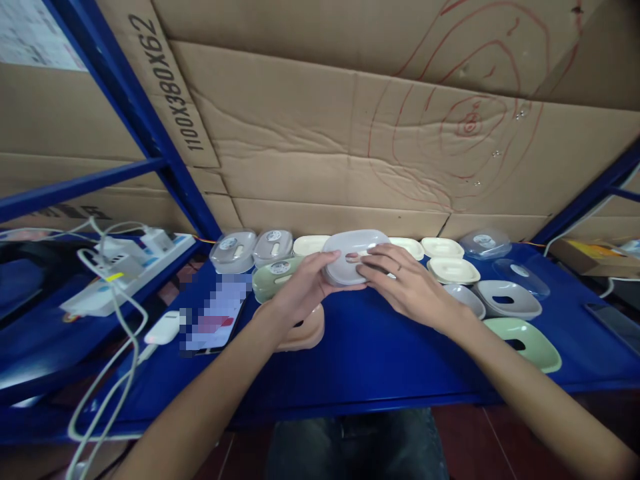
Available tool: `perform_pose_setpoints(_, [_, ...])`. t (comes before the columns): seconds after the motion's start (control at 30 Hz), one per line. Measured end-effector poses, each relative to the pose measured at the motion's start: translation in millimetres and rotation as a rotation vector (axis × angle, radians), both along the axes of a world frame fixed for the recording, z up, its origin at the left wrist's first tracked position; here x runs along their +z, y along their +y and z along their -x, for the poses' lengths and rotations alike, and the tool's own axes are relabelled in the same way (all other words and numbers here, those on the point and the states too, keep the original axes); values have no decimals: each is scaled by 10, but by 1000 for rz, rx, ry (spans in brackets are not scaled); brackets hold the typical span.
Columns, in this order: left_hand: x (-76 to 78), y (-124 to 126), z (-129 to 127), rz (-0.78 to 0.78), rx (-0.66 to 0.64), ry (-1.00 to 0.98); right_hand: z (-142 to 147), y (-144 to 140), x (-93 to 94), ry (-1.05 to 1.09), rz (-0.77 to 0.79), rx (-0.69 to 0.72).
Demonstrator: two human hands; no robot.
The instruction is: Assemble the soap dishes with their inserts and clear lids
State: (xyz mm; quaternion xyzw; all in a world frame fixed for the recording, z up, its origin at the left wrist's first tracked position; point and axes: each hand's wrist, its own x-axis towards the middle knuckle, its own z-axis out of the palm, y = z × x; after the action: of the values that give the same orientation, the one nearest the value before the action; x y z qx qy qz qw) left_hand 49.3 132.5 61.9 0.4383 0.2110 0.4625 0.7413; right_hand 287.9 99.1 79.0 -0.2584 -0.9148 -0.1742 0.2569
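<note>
Two hands on one pale grey oval dish (350, 257), held just above the blue table (370, 353) at mid-scene. Left hand (305, 283) closed around the dish's left end, thumb on the face, fingers curled beneath. Right hand (407, 283) partly closed over the right end, fingers laid across the face, ring visible on one finger. Long axis of dish running left to right; dish tilted up on edge, slotted face turned toward the near side. Far behind: row of cream lids (443, 248) and grey lidded boxes (253, 248). Right of the hands: grey tray (507, 300), green tray (525, 341), clear cover (485, 241). Beneath left wrist: peach tray (307, 331). Left: phone (215, 320), white charger (164, 328), power strip (127, 270) with cables.
</note>
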Motion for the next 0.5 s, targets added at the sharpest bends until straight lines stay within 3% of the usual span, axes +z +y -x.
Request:
perform_pose_setpoints(0.07, [30,-4,16,38,53,-23,-104,50,-25,40,-2,-63])
perform_pose_setpoints(0.13, [51,0,27,90,119,-38,-339,142,-17,102,-16,-217])
perform_pose_setpoints(0.23, [67,10,32,155,181,-32,-827,330,19,77,29,-638])
perform_pose_setpoints(0.37, [78,6,27,169,168,-30,-1386,546,-26,-239,378,-1246])
perform_pose_setpoints(0.43, [84,-1,21,171,168,-15,-1533,597,-106,-282,563,-1387])
perform_pose_setpoints(0.5, [86,-4,15,173,171,10,-1602,618,-206,-249,674,-1428])
